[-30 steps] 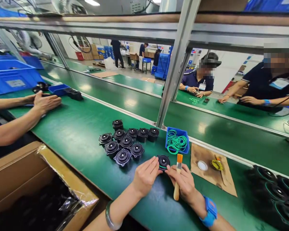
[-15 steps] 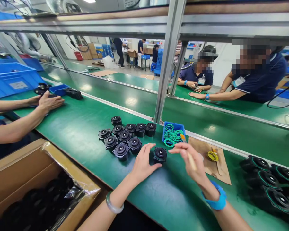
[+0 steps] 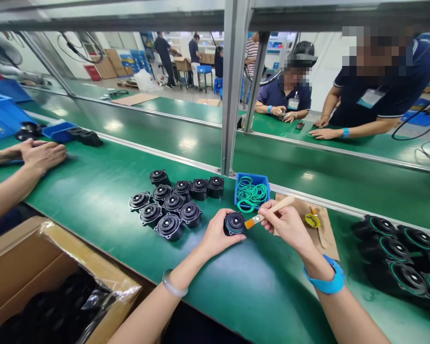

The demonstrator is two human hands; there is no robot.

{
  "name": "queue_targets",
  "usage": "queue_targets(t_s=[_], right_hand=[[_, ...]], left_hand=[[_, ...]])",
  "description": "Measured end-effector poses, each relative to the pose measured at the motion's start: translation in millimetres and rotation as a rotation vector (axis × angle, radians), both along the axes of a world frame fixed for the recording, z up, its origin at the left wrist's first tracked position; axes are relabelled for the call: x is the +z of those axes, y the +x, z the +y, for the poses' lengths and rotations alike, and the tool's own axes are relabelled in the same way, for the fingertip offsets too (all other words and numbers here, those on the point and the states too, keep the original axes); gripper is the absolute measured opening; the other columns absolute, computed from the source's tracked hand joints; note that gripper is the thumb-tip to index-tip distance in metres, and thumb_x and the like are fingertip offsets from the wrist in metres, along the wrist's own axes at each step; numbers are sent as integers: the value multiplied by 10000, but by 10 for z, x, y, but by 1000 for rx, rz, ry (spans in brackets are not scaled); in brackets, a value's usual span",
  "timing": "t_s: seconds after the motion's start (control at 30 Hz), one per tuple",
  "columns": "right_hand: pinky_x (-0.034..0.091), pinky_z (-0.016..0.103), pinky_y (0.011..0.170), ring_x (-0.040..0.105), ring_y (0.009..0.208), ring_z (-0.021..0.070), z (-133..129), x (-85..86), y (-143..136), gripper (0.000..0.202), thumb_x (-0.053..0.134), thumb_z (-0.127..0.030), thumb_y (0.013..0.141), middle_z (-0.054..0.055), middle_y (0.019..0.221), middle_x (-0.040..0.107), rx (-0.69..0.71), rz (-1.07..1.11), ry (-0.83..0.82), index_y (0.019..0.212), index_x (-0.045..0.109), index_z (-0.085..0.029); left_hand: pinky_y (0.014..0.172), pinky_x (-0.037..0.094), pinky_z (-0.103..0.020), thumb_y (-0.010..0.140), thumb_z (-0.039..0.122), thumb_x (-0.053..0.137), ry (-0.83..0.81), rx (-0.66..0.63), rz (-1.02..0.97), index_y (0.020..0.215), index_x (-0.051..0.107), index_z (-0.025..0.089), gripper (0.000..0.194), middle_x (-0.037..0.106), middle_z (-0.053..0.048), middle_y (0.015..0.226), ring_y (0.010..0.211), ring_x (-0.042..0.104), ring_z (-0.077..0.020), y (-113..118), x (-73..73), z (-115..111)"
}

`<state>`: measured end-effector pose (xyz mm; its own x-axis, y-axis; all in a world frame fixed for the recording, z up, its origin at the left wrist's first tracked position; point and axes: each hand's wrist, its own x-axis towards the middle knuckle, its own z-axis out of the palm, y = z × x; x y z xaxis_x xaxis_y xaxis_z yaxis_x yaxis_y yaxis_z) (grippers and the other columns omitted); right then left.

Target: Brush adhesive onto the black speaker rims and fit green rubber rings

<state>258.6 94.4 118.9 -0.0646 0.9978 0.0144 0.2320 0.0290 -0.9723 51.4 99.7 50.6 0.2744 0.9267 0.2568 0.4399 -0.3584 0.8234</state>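
Observation:
My left hand (image 3: 218,234) is wrapped round the side of a round black housing (image 3: 235,223) standing on the green bench. A thin green ring shows along the housing's rim. In my right hand (image 3: 284,222) is a flat paintbrush (image 3: 271,211) with a pale wooden handle, pinched near its ferrule. Its orange bristles point left and meet the right edge of the housing, though firm contact is hard to tell. Just behind, a small blue bin (image 3: 252,191) holds green rubber rings (image 3: 251,193). Several more black housings (image 3: 174,202) stand grouped to the left.
Black housings with green rings (image 3: 397,253) stand at the right. A yellow cup (image 3: 312,220) sits on brown cardboard (image 3: 331,239). A carton (image 3: 103,272) of black parts is at lower left. A metal post (image 3: 230,95) rises behind. A co-worker's hands (image 3: 45,155) are at left.
My left hand has closed round the housing. The brush in my right hand has swung over, bringing its bristles down to the housing's edge. The view has shifted slightly.

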Motion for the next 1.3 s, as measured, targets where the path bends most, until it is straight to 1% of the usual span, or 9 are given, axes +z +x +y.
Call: queue_targets(t_s=[0.13,0.27,0.53,0.7,0.77,0.93,1.1,1.2,1.3], right_hand=[[462,196,378,544,398,100,23,-22,-48,509,800,-635,647,-31,510,595,1,41,-90,691,563,-188],[447,192,361,539,368,99,8,-42,-144,502,828,-604,614,-37,475,593,-1,66,-145,653,537,-197],[464,217,376,569,366,127,30,-223,-173,497,751,-659,698,-12,497,628,-54,11,-18,667,548,-206],[462,227,412,583,394,136,23,-171,-155,446,724,-617,755,-14,510,631,-122,-46,57,658,554,-216],[460,229,418,590,392,139,1,-160,-161,428,710,-593,784,-15,508,635,-103,-79,84,650,552,-218],[460,228,438,616,420,147,-36,-204,-178,370,681,-509,842,-24,518,623,53,-134,89,651,559,-217],[456,240,473,609,443,131,4,-170,-120,374,648,-489,865,6,649,657,-5,-247,195,626,593,-207],[460,231,468,600,450,123,19,-113,-76,388,639,-511,861,13,660,652,-40,-196,195,634,596,-200],[459,214,437,588,436,120,15,-86,-58,375,647,-521,848,-4,597,629,-10,-117,127,667,575,-200]], left_hand=[[843,528,-351,616,323,880,-12,4,10,1033,550,206,544,673,-27,1012,949,670,-236,-4,-12,3],[837,536,-356,611,311,879,-17,8,24,1033,546,218,545,676,-21,1000,941,674,-234,-4,-9,2],[823,551,-363,596,317,885,-27,16,44,1022,558,213,547,698,-25,999,926,692,-237,-8,11,5],[819,551,-358,601,309,882,-35,22,48,1023,558,214,540,703,-24,1000,930,696,-238,-7,24,0],[819,550,-357,600,315,883,-37,20,47,1027,559,217,545,704,-21,998,930,696,-236,-6,24,0],[819,548,-349,601,310,877,-43,11,41,1035,564,216,543,708,-17,1005,923,694,-226,-14,7,7],[834,544,-349,613,285,858,-58,-13,34,1049,567,217,529,711,-18,1013,930,693,-225,-24,27,4],[856,536,-351,632,250,826,-67,-35,28,1069,564,219,510,708,-20,1036,947,687,-222,-25,47,-6],[864,528,-345,640,241,812,-79,-46,23,1081,562,214,508,702,-22,1040,955,683,-220,-27,46,-15]])
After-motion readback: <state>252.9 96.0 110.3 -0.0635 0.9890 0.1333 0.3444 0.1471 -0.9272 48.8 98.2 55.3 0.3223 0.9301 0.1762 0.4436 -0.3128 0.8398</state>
